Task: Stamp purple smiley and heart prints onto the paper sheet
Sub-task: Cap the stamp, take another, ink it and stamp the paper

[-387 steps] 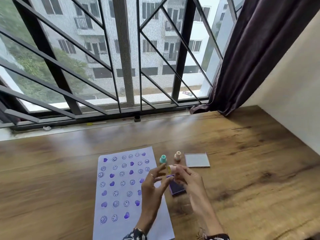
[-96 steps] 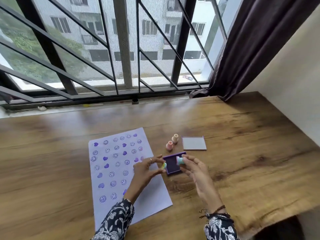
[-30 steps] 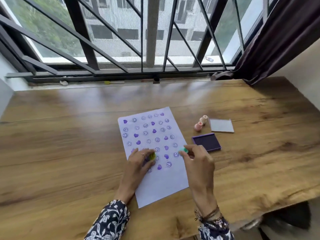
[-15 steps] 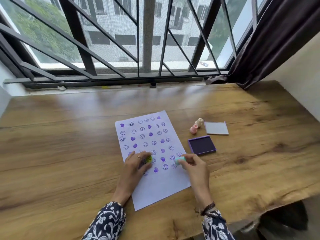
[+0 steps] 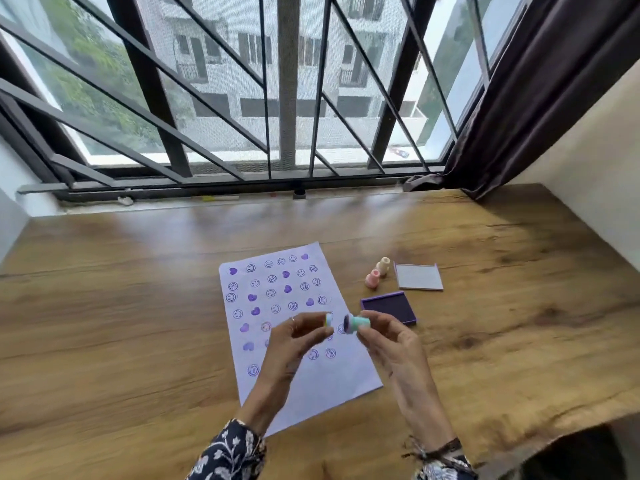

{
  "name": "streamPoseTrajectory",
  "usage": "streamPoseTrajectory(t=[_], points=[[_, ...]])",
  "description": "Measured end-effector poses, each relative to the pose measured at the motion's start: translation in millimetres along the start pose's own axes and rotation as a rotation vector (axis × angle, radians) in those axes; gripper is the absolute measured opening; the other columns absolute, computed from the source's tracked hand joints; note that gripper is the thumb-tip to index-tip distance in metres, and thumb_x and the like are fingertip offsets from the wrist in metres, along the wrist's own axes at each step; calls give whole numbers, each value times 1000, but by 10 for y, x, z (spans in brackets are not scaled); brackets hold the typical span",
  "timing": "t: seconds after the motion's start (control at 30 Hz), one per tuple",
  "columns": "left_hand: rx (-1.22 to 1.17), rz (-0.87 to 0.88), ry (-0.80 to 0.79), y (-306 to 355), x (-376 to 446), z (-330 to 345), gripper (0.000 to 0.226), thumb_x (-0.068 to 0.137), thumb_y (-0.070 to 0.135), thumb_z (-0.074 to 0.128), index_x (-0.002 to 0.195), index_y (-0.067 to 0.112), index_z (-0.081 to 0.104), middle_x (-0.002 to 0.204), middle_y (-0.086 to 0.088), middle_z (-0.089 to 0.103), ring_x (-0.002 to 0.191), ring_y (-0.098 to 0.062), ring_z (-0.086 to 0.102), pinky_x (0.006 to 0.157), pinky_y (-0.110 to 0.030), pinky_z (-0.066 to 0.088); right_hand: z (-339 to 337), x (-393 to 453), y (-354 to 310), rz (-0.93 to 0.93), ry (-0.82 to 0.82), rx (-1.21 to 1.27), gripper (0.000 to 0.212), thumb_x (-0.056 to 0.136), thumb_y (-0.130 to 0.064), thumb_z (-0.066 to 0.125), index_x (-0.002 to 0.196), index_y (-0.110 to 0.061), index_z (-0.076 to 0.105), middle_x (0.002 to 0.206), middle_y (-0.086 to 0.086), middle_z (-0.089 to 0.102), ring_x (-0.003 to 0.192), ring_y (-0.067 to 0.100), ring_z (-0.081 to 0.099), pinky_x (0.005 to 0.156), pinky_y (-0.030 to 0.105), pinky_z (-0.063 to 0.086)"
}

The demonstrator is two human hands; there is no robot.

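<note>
A white paper sheet [image 5: 277, 299] lies on the wooden table, covered with several purple smiley and heart prints. My left hand [image 5: 294, 344] pinches a small stamp [image 5: 329, 319] with a yellow-green and pale end, raised above the sheet. My right hand [image 5: 391, 344] grips a teal stamp [image 5: 356, 323], its inked purple face turned left toward the other stamp. The two stamps are a short gap apart. An open purple ink pad [image 5: 389, 308] sits just right of the sheet, behind my right hand.
The ink pad's grey lid [image 5: 418, 277] lies farther back on the right, with a pink stamp [image 5: 373, 279] and a cream stamp [image 5: 383, 266] standing beside it. A barred window runs along the far edge, a dark curtain [image 5: 540, 91] at the right.
Both hands have lifted off the sheet, raising their stamps into the air and bringing them toward each other. The teal stamp is turned sideways. The head view shifted slightly.
</note>
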State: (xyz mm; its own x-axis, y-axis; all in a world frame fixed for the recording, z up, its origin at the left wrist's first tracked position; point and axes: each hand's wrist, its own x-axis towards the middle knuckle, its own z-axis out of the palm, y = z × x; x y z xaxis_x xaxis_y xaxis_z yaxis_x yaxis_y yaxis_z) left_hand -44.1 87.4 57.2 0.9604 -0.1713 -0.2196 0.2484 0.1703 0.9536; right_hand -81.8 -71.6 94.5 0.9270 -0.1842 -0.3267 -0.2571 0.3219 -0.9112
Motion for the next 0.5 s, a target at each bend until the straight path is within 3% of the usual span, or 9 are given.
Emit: streamPoseTrajectory(t=[0.07, 0.2, 0.37, 0.5], points=[[-22, -12, -49, 3, 18, 65, 32, 61, 29, 74, 89, 13, 72, 85, 1, 74, 77, -6, 64, 67, -12, 49, -25, 14, -65, -33, -7, -69, 21, 74, -3, 70, 93, -10, 70, 85, 2, 75, 86, 14, 67, 81, 25, 52], [-67, -37, -100, 12, 72, 191, 27, 58, 33, 72, 78, 15, 73, 69, 8, 70, 65, -3, 58, 63, -12, 49, -73, 47, -150, -89, -45, -111, 21, 72, 1, 71, 88, -12, 72, 80, -2, 76, 79, 7, 69, 67, 13, 52], [-103, -73, -149, 5, 139, 325, 28, 56, 34, 74, 73, 13, 71, 60, 9, 65, 59, -4, 55, 58, -12, 47, -158, 106, -201, -124, -57, -173, 21, 68, -2, 75, 84, -16, 73, 85, -1, 77, 86, 11, 70, 72, 16, 54], [-88, -93, -170, 28, 209, 371, 25, 56, 34, 75, 70, 13, 70, 60, 9, 63, 60, -5, 55, 59, -13, 47, -216, 164, -238, -109, -65, -171, 21, 68, 1, 74, 83, -13, 74, 80, -1, 77, 80, 9, 70, 68, 15, 53]])
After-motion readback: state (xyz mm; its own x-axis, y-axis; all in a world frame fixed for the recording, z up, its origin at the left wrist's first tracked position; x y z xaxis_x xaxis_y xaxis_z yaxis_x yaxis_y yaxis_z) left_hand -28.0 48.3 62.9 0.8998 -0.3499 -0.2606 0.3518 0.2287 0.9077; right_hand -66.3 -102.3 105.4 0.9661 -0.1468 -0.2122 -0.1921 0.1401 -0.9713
